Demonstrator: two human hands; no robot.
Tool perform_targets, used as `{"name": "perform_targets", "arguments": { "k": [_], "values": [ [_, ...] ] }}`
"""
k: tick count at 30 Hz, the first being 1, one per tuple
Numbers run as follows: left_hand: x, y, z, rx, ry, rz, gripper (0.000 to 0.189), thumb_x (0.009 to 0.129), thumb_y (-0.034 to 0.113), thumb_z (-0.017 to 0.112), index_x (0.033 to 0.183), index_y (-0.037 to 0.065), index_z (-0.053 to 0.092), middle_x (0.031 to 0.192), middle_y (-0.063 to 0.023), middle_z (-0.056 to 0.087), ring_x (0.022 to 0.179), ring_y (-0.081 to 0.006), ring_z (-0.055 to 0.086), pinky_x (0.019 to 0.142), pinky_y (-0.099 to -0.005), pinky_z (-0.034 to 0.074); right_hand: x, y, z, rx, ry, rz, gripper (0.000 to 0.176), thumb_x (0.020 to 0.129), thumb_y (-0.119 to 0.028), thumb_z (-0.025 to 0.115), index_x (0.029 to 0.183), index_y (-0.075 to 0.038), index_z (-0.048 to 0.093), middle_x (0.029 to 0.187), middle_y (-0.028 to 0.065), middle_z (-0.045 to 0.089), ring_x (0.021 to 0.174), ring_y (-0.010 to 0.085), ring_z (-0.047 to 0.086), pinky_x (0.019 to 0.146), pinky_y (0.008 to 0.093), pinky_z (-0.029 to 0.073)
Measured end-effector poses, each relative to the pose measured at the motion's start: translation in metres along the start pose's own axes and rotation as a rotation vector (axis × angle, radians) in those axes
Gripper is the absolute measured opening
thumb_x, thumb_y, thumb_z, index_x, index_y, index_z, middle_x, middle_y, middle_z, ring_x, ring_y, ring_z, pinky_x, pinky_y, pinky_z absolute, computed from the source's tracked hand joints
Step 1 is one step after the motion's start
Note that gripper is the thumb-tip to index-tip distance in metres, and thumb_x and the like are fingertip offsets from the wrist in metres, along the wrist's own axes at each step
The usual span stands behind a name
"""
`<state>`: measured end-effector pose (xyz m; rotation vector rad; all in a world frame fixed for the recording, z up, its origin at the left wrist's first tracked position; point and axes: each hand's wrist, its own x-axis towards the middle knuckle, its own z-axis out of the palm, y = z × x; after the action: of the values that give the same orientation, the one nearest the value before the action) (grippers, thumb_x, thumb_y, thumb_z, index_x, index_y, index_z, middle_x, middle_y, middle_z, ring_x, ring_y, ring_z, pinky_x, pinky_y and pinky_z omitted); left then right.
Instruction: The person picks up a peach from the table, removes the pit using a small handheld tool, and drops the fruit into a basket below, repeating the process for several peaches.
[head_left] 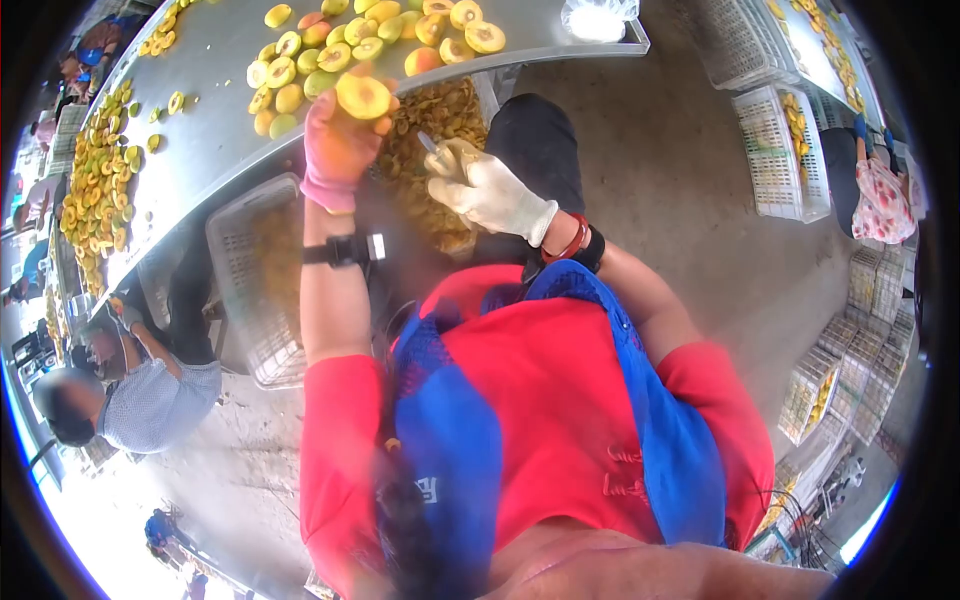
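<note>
My left hand (pixel 338 148), in a pink glove, holds a halved yellow fruit (pixel 363 96) cut side up, just off the edge of the steel table (pixel 210 120). My right hand (pixel 487 190), in a white glove, grips a small knife (pixel 432 146) whose blade points toward the fruit half. Between the two hands and below them sits a crate of fruit pieces (pixel 440 115). A pile of halved and whole yellow fruits (pixel 330 50) lies on the table right behind my left hand.
An empty white plastic crate (pixel 250 280) stands under the table edge at left. A seated person (pixel 150 395) works at lower left beside a long row of fruit halves (pixel 95 190). White crates (pixel 780 150) stand at right, another person (pixel 880 195) beside them.
</note>
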<state>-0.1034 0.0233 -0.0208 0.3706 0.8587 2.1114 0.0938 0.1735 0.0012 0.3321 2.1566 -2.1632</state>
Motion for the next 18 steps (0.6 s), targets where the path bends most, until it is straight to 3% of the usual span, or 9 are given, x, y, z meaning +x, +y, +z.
{"name": "perform_targets", "arguments": {
  "k": [1,4,6,8,12,16,17,18],
  "values": [
    [-0.008,-0.003,0.011,-0.036,-0.002,-0.013,0.069,0.097,0.050,0.052,0.143,-0.001,0.045,0.126,-0.0247,0.060,0.106,-0.0294,0.065,0.083,-0.0345,0.055,0.005,0.007,0.004,-0.114,0.055,-0.198,0.025,0.092,-0.020,0.068,0.103,-0.005,0.052,0.078,0.0102,0.060,0.066,0.0215,0.062,0.062,0.0359,0.049],
    [-0.029,-0.009,0.046,0.017,0.047,-0.025,0.076,0.097,0.062,0.045,0.141,0.000,0.047,0.126,-0.0226,0.062,0.103,-0.0258,0.065,0.080,-0.0316,0.054,0.000,0.001,0.007,-0.185,0.096,-0.247,0.015,0.091,-0.010,0.065,0.104,-0.007,0.058,0.085,0.0033,0.054,0.076,0.0108,0.054,0.064,0.0303,0.046],
    [-0.039,-0.016,0.060,0.118,0.087,0.013,0.078,0.097,0.066,0.042,0.138,0.000,0.049,0.124,-0.0211,0.063,0.100,-0.0237,0.065,0.081,-0.0310,0.053,0.002,0.006,0.005,-0.468,0.132,-0.482,0.022,0.090,-0.015,0.068,0.103,-0.003,0.055,0.083,0.0143,0.061,0.074,0.0316,0.061,0.062,0.0389,0.050],
    [-0.048,-0.020,0.082,0.274,0.178,0.070,0.077,0.098,0.069,0.037,0.131,0.001,0.054,0.117,-0.0173,0.066,0.097,-0.0212,0.065,0.085,-0.0315,0.052,0.001,0.007,0.006,-0.598,0.157,-0.595,0.026,0.089,-0.016,0.069,0.102,-0.001,0.053,0.081,0.0199,0.065,0.072,0.0421,0.065,0.061,0.0442,0.052],
    [-0.055,-0.027,0.101,0.467,0.243,0.163,0.078,0.098,0.070,0.036,0.125,0.000,0.058,0.109,-0.0147,0.068,0.096,-0.0213,0.065,0.088,-0.0326,0.051,-0.005,-0.002,0.011,-0.550,0.194,-0.619,0.025,0.087,-0.015,0.069,0.101,-0.001,0.054,0.078,0.0208,0.065,0.070,0.0431,0.066,0.059,0.0470,0.052],
    [-0.055,-0.039,0.097,0.646,0.166,0.330,0.066,0.105,0.057,0.033,0.121,-0.002,0.056,0.104,-0.0137,0.068,0.093,-0.0177,0.063,0.085,-0.0303,0.052,-0.015,-0.008,0.019,-0.479,0.211,-0.533,0.012,0.084,-0.006,0.064,0.095,-0.002,0.061,0.092,0.0166,0.056,0.073,0.0316,0.065,0.059,0.0389,0.052],
    [-0.055,-0.043,0.098,0.626,0.190,0.364,0.066,0.106,0.056,0.030,0.116,-0.003,0.058,0.098,-0.0129,0.068,0.090,-0.0168,0.063,0.083,-0.0292,0.051,-0.015,-0.004,0.019,-0.518,0.205,-0.550,0.015,0.086,-0.006,0.064,0.099,-0.001,0.060,0.092,0.0171,0.057,0.074,0.0323,0.066,0.060,0.0392,0.053],
    [-0.055,-0.043,0.101,0.661,0.211,0.358,0.073,0.102,0.063,0.030,0.113,-0.002,0.061,0.096,-0.0124,0.069,0.089,-0.0177,0.064,0.083,-0.0299,0.051,-0.014,-0.001,0.020,-0.557,0.200,-0.567,0.018,0.087,-0.005,0.064,0.103,0.000,0.059,0.092,0.0176,0.059,0.076,0.0331,0.066,0.060,0.0395,0.053]
  ]
}}
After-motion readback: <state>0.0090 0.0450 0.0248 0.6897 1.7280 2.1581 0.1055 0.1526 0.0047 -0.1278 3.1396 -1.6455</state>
